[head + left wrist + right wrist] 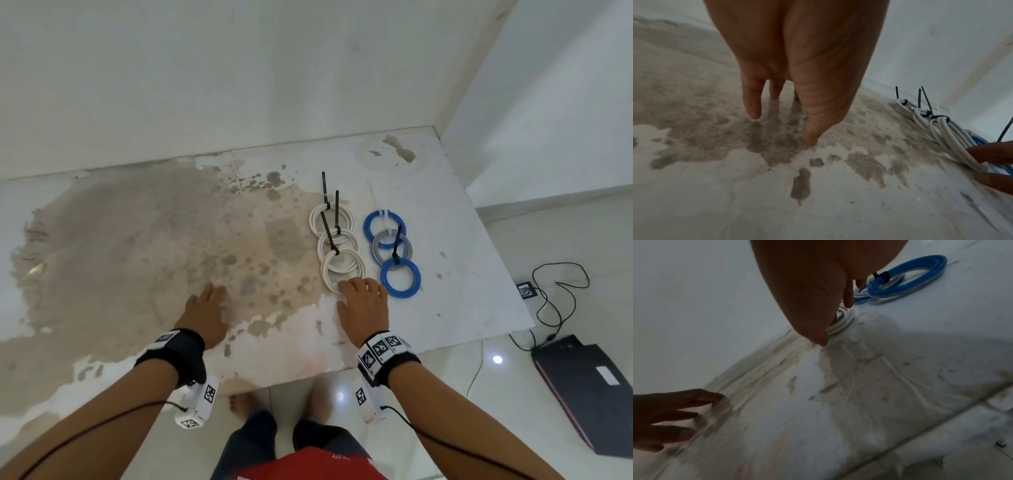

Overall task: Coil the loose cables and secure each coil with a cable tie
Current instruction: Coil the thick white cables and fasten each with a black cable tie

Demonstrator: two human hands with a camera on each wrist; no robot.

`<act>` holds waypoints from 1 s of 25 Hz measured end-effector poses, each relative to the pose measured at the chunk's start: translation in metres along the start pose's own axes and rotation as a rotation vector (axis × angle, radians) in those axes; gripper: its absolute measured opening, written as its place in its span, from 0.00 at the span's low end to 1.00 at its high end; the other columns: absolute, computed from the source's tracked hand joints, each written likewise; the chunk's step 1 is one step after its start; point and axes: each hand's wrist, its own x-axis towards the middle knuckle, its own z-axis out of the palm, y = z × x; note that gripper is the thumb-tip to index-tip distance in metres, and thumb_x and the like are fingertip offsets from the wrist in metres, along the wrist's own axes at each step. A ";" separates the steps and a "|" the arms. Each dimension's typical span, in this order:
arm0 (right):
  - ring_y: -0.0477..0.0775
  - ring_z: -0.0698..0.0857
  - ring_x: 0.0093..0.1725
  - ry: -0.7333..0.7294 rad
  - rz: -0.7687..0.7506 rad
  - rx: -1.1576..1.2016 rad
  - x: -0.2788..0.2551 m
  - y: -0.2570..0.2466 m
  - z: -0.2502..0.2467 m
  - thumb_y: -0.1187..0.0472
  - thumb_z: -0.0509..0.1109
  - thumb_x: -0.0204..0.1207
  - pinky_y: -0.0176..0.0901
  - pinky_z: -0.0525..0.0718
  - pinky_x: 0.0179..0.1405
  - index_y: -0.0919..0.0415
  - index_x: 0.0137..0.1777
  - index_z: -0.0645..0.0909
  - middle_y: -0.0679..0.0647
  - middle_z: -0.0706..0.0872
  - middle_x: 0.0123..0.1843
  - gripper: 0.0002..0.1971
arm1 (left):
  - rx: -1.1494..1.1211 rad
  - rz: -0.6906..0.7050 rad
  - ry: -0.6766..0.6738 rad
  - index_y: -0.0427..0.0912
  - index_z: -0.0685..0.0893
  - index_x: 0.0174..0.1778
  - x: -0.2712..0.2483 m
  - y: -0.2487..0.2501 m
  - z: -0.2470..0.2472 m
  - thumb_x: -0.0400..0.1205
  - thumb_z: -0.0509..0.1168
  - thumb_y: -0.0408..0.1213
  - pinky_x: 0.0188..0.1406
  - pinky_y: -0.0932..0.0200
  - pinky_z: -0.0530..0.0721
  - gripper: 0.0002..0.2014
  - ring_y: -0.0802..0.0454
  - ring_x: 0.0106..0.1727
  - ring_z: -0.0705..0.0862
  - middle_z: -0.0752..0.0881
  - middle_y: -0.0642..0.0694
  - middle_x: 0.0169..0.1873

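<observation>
Three white cable coils (334, 240) lie in a row on the stained table (171, 240), each bound with a black cable tie (329, 236). Right of them lie two blue coils (400, 278) and a grey coil (391, 247), also tied. My right hand (363, 301) lies flat with straight fingers; its fingertips (823, 339) touch the near edge of the nearest white coil (842, 318). My left hand (207, 308) rests flat on the bare table, fingers straight, holding nothing. The white coils (945, 131) also show at the right of the left wrist view.
A white wall (239, 68) rises behind the table and another at the right. On the floor at the right lie a dark laptop (589, 387), a black power adapter (525, 290) and its cable. The table's front edge is just before my wrists.
</observation>
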 end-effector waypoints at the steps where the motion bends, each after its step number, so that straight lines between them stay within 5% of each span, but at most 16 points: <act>1: 0.62 0.85 0.58 0.006 0.006 -0.020 -0.001 0.001 0.000 0.58 0.78 0.71 0.62 0.81 0.62 0.53 0.60 0.86 0.52 0.89 0.56 0.16 | 0.002 0.008 0.001 0.49 0.50 0.88 -0.001 0.002 -0.001 0.85 0.67 0.41 0.80 0.39 0.68 0.40 0.32 0.87 0.51 0.42 0.45 0.89; 6: 0.61 0.80 0.60 -0.086 0.041 -0.061 0.011 -0.003 -0.006 0.61 0.68 0.79 0.59 0.76 0.63 0.52 0.62 0.84 0.52 0.85 0.59 0.12 | -0.023 0.022 0.033 0.47 0.50 0.89 -0.012 0.001 0.010 0.85 0.67 0.46 0.83 0.39 0.62 0.41 0.35 0.88 0.50 0.44 0.44 0.89; 9: 0.61 0.78 0.62 -0.124 0.040 -0.062 0.017 -0.003 -0.011 0.62 0.64 0.82 0.55 0.75 0.62 0.53 0.63 0.82 0.53 0.83 0.62 0.12 | -0.159 0.081 0.121 0.43 0.65 0.84 -0.033 -0.008 0.022 0.86 0.66 0.44 0.84 0.43 0.60 0.31 0.40 0.87 0.57 0.57 0.43 0.87; 12: 0.60 0.78 0.62 -0.156 0.026 -0.061 0.021 -0.002 -0.013 0.62 0.63 0.83 0.54 0.75 0.62 0.52 0.66 0.80 0.53 0.81 0.64 0.14 | -0.343 0.145 0.296 0.42 0.84 0.67 -0.074 -0.023 0.034 0.85 0.65 0.36 0.73 0.46 0.75 0.14 0.41 0.71 0.79 0.80 0.43 0.71; 14: 0.61 0.80 0.61 -0.190 0.036 -0.014 0.022 0.001 -0.011 0.63 0.64 0.83 0.53 0.79 0.58 0.53 0.68 0.79 0.54 0.80 0.66 0.15 | -0.439 0.098 0.332 0.47 0.88 0.56 -0.104 -0.038 0.043 0.85 0.66 0.30 0.58 0.57 0.81 0.10 0.47 0.55 0.87 0.87 0.50 0.56; 16: 0.61 0.83 0.56 -0.216 0.067 0.089 0.021 0.004 -0.008 0.65 0.64 0.83 0.54 0.85 0.52 0.53 0.69 0.78 0.55 0.77 0.69 0.16 | -0.528 0.001 0.233 0.51 0.89 0.48 -0.128 -0.058 0.057 0.85 0.65 0.28 0.46 0.69 0.82 0.12 0.53 0.43 0.90 0.92 0.56 0.42; 18: 0.61 0.85 0.54 -0.232 0.084 0.154 0.020 0.007 -0.006 0.66 0.63 0.84 0.56 0.88 0.49 0.53 0.70 0.79 0.54 0.76 0.70 0.17 | -0.597 -0.092 0.111 0.50 0.90 0.44 -0.141 -0.084 0.079 0.85 0.66 0.27 0.42 0.66 0.85 0.13 0.50 0.40 0.91 0.93 0.53 0.34; 21: 0.61 0.85 0.54 -0.240 0.097 0.173 0.023 0.009 -0.007 0.65 0.62 0.84 0.54 0.87 0.49 0.52 0.70 0.80 0.54 0.76 0.69 0.17 | -0.659 -0.284 -0.002 0.42 0.91 0.42 -0.147 -0.121 0.110 0.85 0.66 0.27 0.45 0.49 0.87 0.11 0.38 0.45 0.90 0.92 0.44 0.35; 25: 0.60 0.85 0.55 -0.243 0.103 0.181 0.023 0.009 -0.007 0.64 0.62 0.85 0.52 0.86 0.48 0.51 0.70 0.80 0.53 0.76 0.69 0.17 | -0.773 -0.500 -0.100 0.34 0.91 0.42 -0.146 -0.146 0.135 0.86 0.64 0.30 0.51 0.44 0.84 0.12 0.32 0.49 0.88 0.91 0.32 0.42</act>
